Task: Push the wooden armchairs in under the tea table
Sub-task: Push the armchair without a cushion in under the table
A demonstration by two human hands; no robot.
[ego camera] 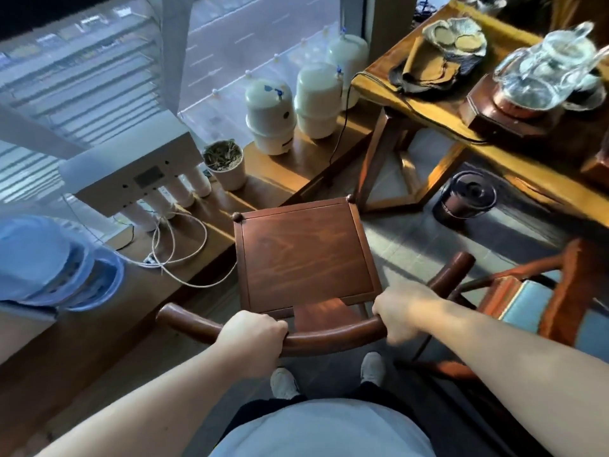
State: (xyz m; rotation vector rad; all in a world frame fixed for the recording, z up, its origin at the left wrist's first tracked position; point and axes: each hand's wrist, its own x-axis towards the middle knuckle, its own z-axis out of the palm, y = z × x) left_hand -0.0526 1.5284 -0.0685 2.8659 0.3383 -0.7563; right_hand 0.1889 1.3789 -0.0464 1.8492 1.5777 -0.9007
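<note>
A dark wooden armchair (pixel 304 255) with a square seat and a curved back rail stands right in front of me on the floor. My left hand (pixel 252 336) is closed around the left part of that rail. My right hand (pixel 403 313) grips the rail's right part. The tea table (pixel 392 85), yellow-brown with angled wooden legs, fills the upper right; the chair's front edge is close to its near leg, and the seat stands outside the table. A second armchair (pixel 540 291) with a blue cushion stands at the right, beside the first.
A low wooden ledge (pixel 280 173) runs along the window at the left, carrying white tanks (pixel 272 117), a potted plant (pixel 225 164), a water filter unit (pixel 135 174) and loose cables. A dark bin (pixel 466 199) sits on the floor under the table. A glass kettle (pixel 547 72) stands on the table.
</note>
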